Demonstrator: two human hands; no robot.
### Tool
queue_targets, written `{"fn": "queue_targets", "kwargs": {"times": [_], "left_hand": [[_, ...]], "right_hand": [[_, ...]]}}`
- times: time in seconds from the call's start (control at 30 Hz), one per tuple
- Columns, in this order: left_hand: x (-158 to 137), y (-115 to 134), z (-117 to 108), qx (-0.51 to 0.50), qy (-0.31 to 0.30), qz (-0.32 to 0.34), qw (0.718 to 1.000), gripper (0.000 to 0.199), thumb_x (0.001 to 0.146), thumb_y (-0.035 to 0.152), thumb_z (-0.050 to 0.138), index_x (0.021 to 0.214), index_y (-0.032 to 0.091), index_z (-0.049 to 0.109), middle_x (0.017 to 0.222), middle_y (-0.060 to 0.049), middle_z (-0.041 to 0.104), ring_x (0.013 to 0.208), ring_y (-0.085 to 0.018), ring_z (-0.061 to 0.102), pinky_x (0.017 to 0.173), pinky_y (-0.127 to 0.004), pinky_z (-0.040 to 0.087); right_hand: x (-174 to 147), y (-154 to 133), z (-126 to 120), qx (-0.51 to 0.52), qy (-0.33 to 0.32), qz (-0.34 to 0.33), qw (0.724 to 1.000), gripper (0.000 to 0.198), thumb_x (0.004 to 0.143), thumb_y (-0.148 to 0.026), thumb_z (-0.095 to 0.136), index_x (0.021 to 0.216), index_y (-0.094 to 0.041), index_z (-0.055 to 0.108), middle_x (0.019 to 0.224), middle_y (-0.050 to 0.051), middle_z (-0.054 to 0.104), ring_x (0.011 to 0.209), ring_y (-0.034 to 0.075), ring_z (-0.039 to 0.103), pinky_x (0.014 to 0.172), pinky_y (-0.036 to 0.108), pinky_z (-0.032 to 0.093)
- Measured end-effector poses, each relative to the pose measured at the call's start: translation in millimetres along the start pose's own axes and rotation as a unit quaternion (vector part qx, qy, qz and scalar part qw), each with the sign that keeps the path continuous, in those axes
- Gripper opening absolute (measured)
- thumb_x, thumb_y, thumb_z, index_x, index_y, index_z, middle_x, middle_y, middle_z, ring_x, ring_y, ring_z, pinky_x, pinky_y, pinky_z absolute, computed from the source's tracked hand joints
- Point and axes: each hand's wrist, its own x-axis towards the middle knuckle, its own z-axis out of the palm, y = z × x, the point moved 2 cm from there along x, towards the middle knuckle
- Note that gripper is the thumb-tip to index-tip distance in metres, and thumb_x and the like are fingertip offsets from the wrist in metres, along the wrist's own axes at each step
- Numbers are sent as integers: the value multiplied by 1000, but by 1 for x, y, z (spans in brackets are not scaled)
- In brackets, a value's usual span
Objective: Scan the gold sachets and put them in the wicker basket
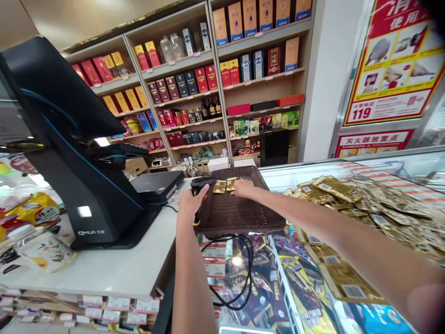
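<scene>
My left hand (pixel 193 202) is wrapped round the handle of a black barcode scanner (pixel 203 182), whose head points right over a dark brown woven basket (pixel 239 218). A black cable (pixel 251 264) loops down in front of the basket. Inside the basket, toward its back left, lie small gold packets (pixel 219 187) with white labels. My right hand (pixel 244 189) reaches in from the right, fingers closed at the edge of another gold packet (pixel 231 184). Its fingertips are partly hidden.
Many gold packets (pixel 333 190) are heaped on the glass freezer at right. A black checkout terminal (pixel 100 185) stands on the white counter (pixel 114 269) at left, beside a dark flat box (pixel 160 183). Shelves (pixel 184 97) of boxed goods line the back wall.
</scene>
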Motion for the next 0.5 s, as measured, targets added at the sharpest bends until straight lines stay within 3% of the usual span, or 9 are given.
{"fn": "queue_targets", "kwargs": {"times": [0.1, 0.2, 0.27, 0.37, 0.5], "left_hand": [[-5, 4, -5, -2, 6, 3, 1000, 48, 71, 62, 64, 84, 17, 71, 77, -9, 75, 82, -28, 70, 69, -32, 47], [-8, 7, -7, -19, 0, 12, 1000, 45, 73, 59, 64, 85, 16, 71, 76, -8, 75, 82, -27, 70, 69, -31, 47], [-11, 9, -7, -26, -4, 16, 1000, 45, 74, 59, 63, 85, 16, 72, 77, -8, 75, 82, -27, 69, 69, -31, 47], [-13, 12, -5, -22, -1, 27, 999, 44, 75, 59, 64, 84, 16, 72, 78, -7, 75, 85, -26, 69, 71, -31, 46], [-13, 15, -1, -40, -12, 30, 999, 47, 73, 59, 66, 87, 15, 72, 80, -8, 76, 87, -26, 69, 72, -30, 47]], "right_hand": [[31, -39, 30, 4, -8, -1, 1000, 37, 86, -36, 60, 111, -9, 70, 115, 22, 67, 110, 33, 62, 87, 39, 48], [52, -58, 52, -18, 35, -30, 999, 52, 89, -43, 56, 123, -4, 62, 133, 27, 55, 128, 36, 46, 100, 46, 38], [62, -61, 62, -53, 70, -86, 992, 49, 92, -38, 52, 123, -1, 61, 134, 28, 53, 129, 36, 43, 104, 49, 31], [67, -57, 70, -78, 65, -168, 981, 33, 94, -18, 43, 105, -3, 70, 114, 24, 66, 115, 31, 54, 103, 44, 31], [58, -46, 57, -70, 66, -218, 971, 33, 93, -10, 38, 107, -5, 68, 113, 23, 66, 113, 28, 54, 99, 40, 34]]}}
